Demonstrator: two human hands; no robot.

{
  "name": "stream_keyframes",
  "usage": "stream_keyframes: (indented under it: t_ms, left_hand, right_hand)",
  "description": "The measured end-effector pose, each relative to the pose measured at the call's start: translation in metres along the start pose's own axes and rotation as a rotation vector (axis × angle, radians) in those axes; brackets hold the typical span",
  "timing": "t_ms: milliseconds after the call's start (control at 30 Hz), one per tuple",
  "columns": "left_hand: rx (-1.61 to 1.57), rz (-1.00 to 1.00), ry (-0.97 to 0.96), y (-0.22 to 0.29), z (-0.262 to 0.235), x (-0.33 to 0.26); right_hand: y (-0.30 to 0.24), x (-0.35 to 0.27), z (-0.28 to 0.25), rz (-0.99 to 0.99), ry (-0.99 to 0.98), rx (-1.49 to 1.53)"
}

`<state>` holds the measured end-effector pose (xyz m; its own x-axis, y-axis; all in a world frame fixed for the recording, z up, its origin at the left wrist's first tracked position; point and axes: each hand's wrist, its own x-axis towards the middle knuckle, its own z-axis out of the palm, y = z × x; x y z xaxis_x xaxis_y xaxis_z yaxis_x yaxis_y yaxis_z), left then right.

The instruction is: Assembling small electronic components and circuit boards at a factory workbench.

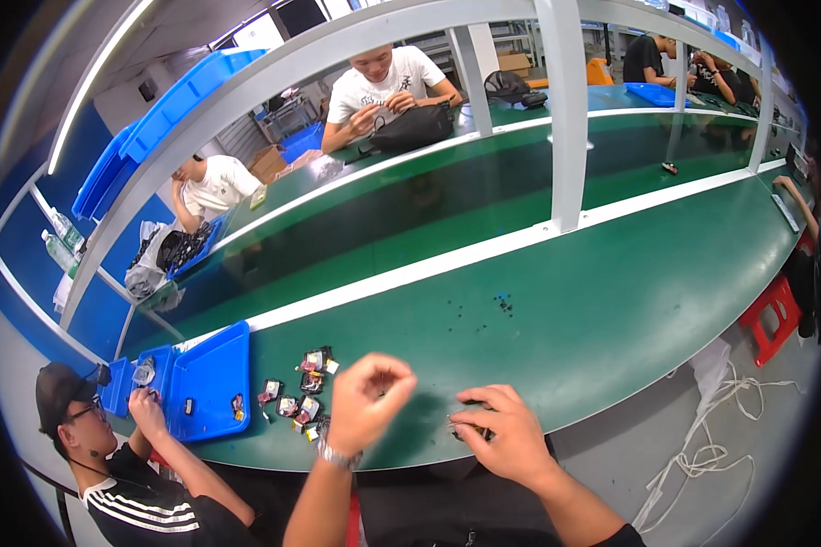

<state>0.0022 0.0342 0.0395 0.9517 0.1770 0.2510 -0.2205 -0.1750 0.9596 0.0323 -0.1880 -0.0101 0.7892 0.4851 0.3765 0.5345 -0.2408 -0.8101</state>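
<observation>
Head view: right hand (500,427) clamped on small dark part (470,430) on green table (611,310); left hand (367,397) curled shut, raised just beside it; small packets (301,392) left of both.

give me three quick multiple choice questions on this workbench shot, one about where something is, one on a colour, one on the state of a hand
1. Where do the small parts lie?
A. left of the left hand
B. on the red stool
C. in the far black bag

2. What colour is the tray at the bench's near edge?
A. yellow
B. blue
C. white

3. How is the right hand placed?
A. raised high
B. out of view
C. pressed down on a small dark item on the bench

Answers: 1 A, the pieces sit between the tray and the left hand. 2 B, it is plainly blue. 3 C, its fingers cover the dark item on the green bench.
</observation>
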Motion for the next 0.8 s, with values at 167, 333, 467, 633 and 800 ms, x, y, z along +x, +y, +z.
stream_keyframes:
  t_ms: [167, 333, 467, 633, 800]
  left_hand:
    - [-0.164, -0.221, 0.093, -0.028, 0.009, -0.058]
    - [-0.133, -0.191, 0.067, -0.033, 0.020, -0.059]
    - [-0.103, -0.187, 0.025, -0.033, 0.025, -0.056]
    - [-0.142, -0.182, -0.001, -0.035, 0.024, -0.054]
    - [-0.103, -0.207, 0.014, -0.033, 0.027, -0.053]
  right_hand:
    - [0.002, 0.000, -0.001, 0.024, -0.017, 0.027]
    - [0.000, 0.000, -0.006, 0.050, -0.054, 0.077]
    - [-0.002, 0.001, -0.008, 0.058, -0.070, 0.111]
    - [-0.001, 0.002, -0.009, 0.038, -0.063, 0.115]
    - [0.002, 0.004, -0.007, 0.010, -0.051, 0.102]
